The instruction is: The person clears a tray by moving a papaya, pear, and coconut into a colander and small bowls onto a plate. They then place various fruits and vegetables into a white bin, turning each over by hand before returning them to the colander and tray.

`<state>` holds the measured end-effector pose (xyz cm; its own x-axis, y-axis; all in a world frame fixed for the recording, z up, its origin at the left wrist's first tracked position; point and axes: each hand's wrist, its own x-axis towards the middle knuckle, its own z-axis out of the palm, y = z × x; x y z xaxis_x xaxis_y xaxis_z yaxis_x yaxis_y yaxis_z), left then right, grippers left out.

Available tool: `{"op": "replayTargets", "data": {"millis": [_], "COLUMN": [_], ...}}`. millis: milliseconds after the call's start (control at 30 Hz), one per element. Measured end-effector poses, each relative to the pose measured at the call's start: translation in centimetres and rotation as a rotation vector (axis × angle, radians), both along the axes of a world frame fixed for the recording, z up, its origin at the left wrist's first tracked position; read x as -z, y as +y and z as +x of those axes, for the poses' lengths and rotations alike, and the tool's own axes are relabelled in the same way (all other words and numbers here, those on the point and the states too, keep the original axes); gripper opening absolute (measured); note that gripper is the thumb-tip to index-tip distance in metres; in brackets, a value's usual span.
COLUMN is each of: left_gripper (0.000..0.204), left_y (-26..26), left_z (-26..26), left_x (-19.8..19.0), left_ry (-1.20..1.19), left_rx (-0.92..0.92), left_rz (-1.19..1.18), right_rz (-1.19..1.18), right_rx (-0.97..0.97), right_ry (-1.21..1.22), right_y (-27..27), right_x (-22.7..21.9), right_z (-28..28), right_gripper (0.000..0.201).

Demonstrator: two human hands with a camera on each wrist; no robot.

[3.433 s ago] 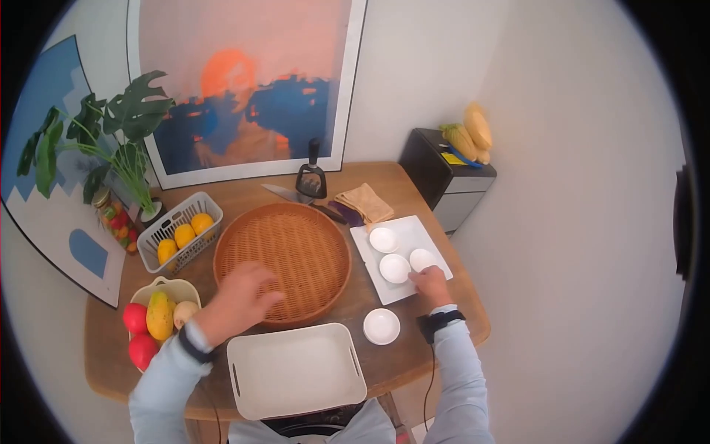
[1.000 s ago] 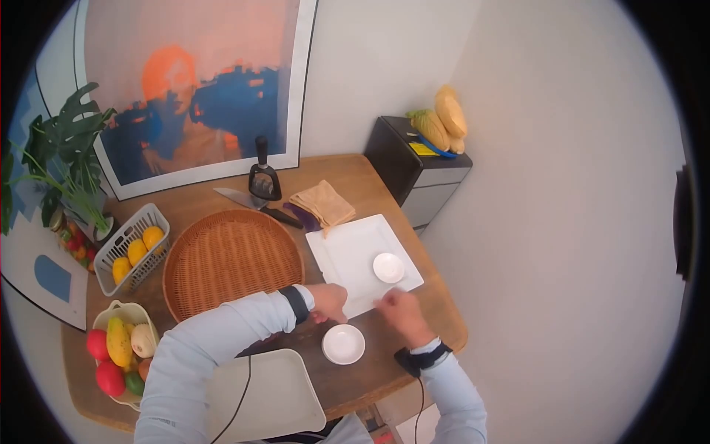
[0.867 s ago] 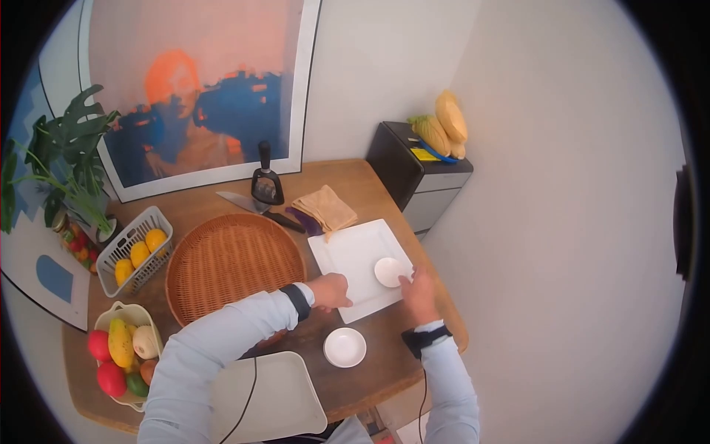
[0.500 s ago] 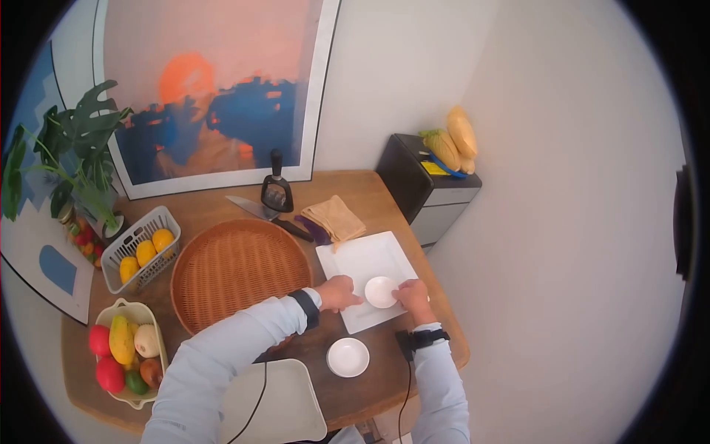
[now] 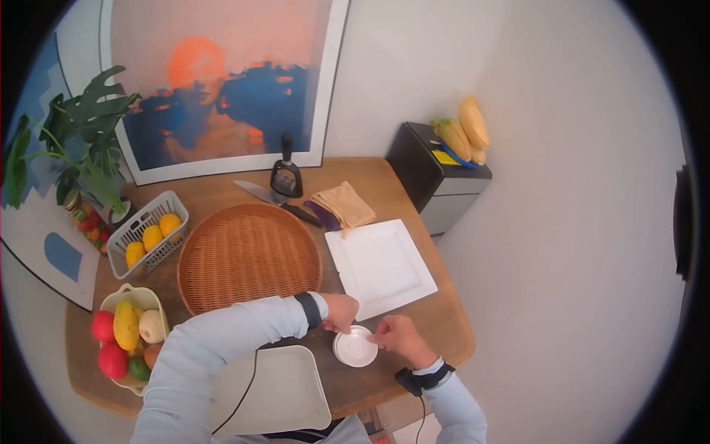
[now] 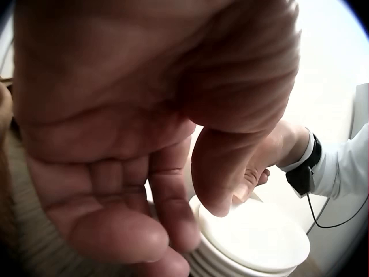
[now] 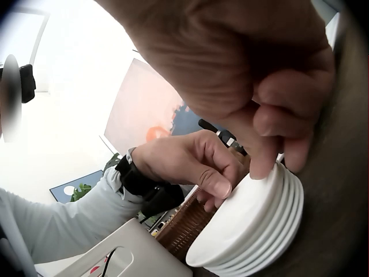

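Dish (image 5: 356,346): was on the square plate (image 5: 381,266) a sec ago, now on top of the stack (image 7: 283,231)
Right hand (image 5: 401,340): pinching its rim
Left hand (image 5: 340,312): came along too, curled, thumb and fingers on the rim
Stack spot: surface (image 5: 399,377), beside the tray (image 5: 277,392)

You have soft, fairly even light in the head view, with black corners and bowed lines towards the rim; the square plate (image 5: 381,266) near the table's (image 5: 444,325) right edge shows only faint shadows. Your left wrist view sets a dim left hand (image 6: 150,115) against glare that bleaches the stacked dishes (image 6: 253,236). Your right wrist view darkens the right hand (image 7: 259,75), overexposes the wall (image 7: 63,144) and smears at its left edge.
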<state>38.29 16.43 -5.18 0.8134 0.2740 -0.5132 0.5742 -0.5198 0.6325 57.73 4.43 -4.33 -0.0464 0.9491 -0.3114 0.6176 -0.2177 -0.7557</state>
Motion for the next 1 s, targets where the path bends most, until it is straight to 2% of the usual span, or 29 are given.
{"op": "replayTargets", "data": {"millis": [67, 200, 300, 400, 433, 533, 633, 733, 833, 900, 1000], "left_gripper": [0.038, 0.039, 0.034, 0.033, 0.035, 0.034, 0.032, 0.032, 0.032, 0.032, 0.033], "left_y": [0.0, 0.1, 0.2, -0.2, -0.2, -0.6, -1.9, -3.0, -3.3, -4.5, -3.9], "left_z": [0.1, -1.3, -3.2, -5.6, -6.7, -10.0, -13.4, -16.5, -20.5, -23.2, -28.7], "left_x": [-0.9, -2.8, -4.3, -5.4, -5.4, -5.4, -6.8, -7.4, -6.4, -8.3, -8.1], "left_ry": [0.007, -0.066, -0.067, -0.063, -0.115, -0.158, -0.116, -0.152, -0.218, -0.243, -0.267], "left_rx": [0.018, -0.094, -0.184, -0.287, -0.303, -0.331, -0.404, -0.455, -0.517, -0.621, -0.688], "left_rz": [0.060, 0.099, 0.102, 0.083, 0.079, 0.062, 0.067, 0.077, 0.147, 0.099, 0.187], "right_rz": [0.102, 0.025, 0.036, 0.189, 0.153, -0.162, -0.182, -0.204, -0.213, -0.217, -0.186], "right_rx": [-0.052, 0.036, 0.060, -0.054, -0.066, 0.079, 0.070, 0.083, 0.117, 0.113, 0.121], "right_ry": [-0.100, -0.048, -0.109, -0.290, -0.276, 0.031, 0.158, 0.261, 0.242, 0.212, 0.204], "right_y": [-0.4, -0.6, -0.5, -0.3, -0.3, -0.5, -0.8, -0.6, -0.5, -0.7, -1.2], "right_x": [0.1, 0.1, -0.9, -0.1, 0.1, 0.3, 1.3, 2.2, 3.9, 3.8, 3.4], "right_z": [0.3, 0.9, 0.3, 0.3, 0.2, -0.6, -2.0, -2.1, -1.4, -1.1, -1.0], "right_gripper": [0.027, 0.029, 0.029, 0.028, 0.030, 0.037, 0.045, 0.043, 0.039, 0.039, 0.038]}}
